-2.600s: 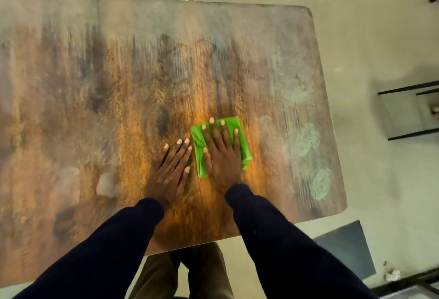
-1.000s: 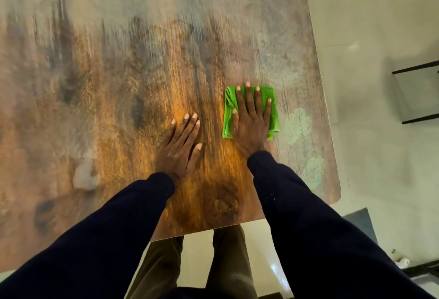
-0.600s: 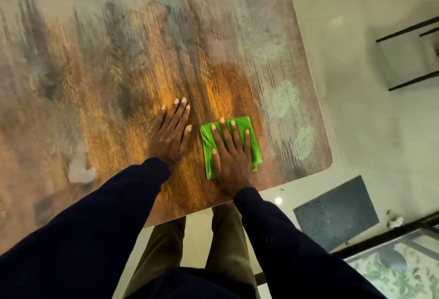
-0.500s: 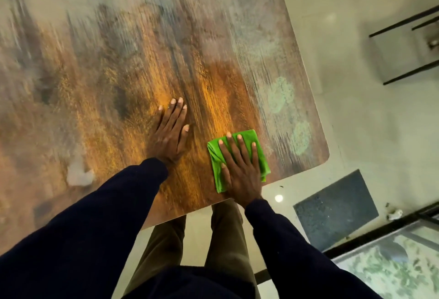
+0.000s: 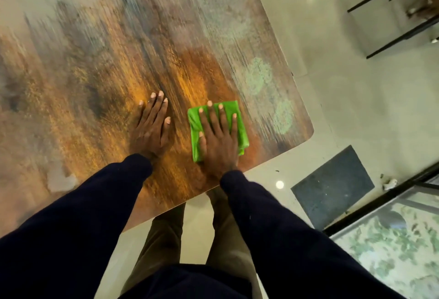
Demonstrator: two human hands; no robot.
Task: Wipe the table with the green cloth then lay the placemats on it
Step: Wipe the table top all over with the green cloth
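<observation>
The folded green cloth now lies farther from the near edge of the brown wooden counter, pressed beneath the flat right hand for wiping, the flat left hand bracing alongside.

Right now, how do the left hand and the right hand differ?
The left hand rests on bare table; the right hand presses the green cloth. The left hand's fingers lie close together; the right hand's are spread. Both lie flat, palm down, fingers straight.
</observation>
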